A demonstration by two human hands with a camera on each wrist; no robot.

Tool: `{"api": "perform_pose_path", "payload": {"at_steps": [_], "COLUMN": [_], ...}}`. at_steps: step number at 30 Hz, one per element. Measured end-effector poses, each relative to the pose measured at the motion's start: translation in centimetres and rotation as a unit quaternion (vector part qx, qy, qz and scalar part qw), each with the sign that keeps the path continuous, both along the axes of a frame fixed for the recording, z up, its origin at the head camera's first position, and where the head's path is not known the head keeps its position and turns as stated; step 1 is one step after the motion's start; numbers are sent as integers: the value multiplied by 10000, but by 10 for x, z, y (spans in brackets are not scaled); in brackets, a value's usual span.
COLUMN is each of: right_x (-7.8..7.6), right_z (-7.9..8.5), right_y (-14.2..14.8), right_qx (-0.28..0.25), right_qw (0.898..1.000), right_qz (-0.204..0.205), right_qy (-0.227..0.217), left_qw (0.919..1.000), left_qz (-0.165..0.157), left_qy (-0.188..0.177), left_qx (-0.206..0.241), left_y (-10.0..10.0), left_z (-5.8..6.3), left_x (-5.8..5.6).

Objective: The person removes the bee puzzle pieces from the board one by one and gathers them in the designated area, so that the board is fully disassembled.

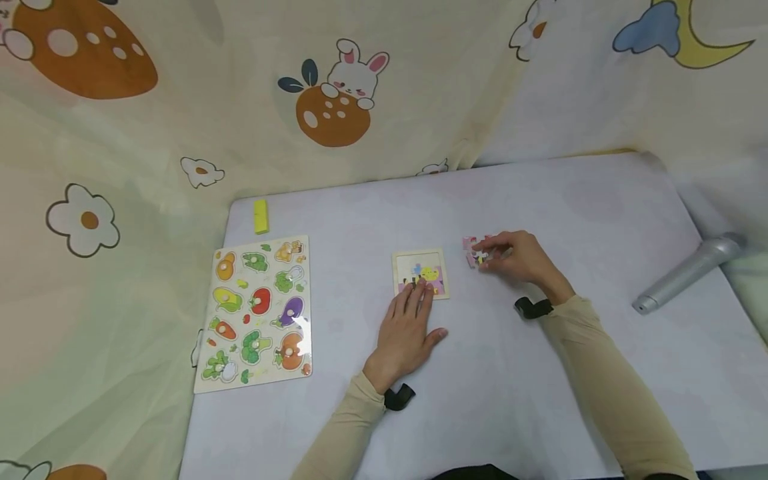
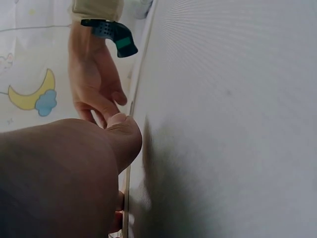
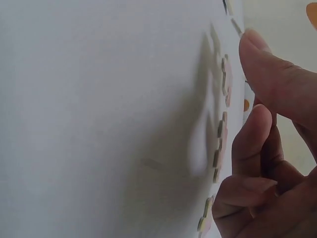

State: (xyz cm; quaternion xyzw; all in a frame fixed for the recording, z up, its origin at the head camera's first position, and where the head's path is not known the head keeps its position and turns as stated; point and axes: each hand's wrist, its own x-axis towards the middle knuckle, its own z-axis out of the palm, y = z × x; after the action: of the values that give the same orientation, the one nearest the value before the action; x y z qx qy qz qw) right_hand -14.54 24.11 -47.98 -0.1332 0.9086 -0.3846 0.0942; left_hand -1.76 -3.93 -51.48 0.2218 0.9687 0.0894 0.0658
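My left hand (image 1: 408,333) lies with straight fingers across the lower part of a small square jigsaw board (image 1: 418,253). Its pale rim frames a picture of pink, yellow and blue pieces, partly hidden by the fingers. To the right, my right hand (image 1: 513,257) hovers over a few loose pink jigsaw pieces (image 1: 470,260), its thumb and forefinger bent and apart. In the right wrist view, several pieces (image 3: 220,148) lie flat on the table just beside the right fingers (image 3: 252,134). Some of the pieces are hidden under that hand.
A vegetable peg puzzle (image 1: 264,313) lies at the left of the white table (image 1: 360,413). Behind it sits a yellow block (image 1: 261,217). A grey cylinder (image 1: 687,273) lies near the right edge. Patterned cloth (image 1: 240,100) hangs along the back.
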Motion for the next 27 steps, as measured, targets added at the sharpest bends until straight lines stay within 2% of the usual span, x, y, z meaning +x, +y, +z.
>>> {"api": "perform_pose_path", "payload": {"at_steps": [7, 14, 27], "right_x": [3, 3, 1], "right_z": [-4, -5, -7], "right_y": [-1, -2, -4], "right_qx": [151, 285, 482], "right_qw": [9998, 9993, 9983], "right_qz": [29, -169, -129], "right_qy": [116, -155, -304], "left_qw": [10000, 10000, 10000], "left_qz": [6, 5, 11], "left_qy": [1, -15, 5], "left_qx": [-7, -8, -4], "left_y": [0, -1, -1], "left_z": [0, 1, 0], "left_x": [1, 1, 1]}}
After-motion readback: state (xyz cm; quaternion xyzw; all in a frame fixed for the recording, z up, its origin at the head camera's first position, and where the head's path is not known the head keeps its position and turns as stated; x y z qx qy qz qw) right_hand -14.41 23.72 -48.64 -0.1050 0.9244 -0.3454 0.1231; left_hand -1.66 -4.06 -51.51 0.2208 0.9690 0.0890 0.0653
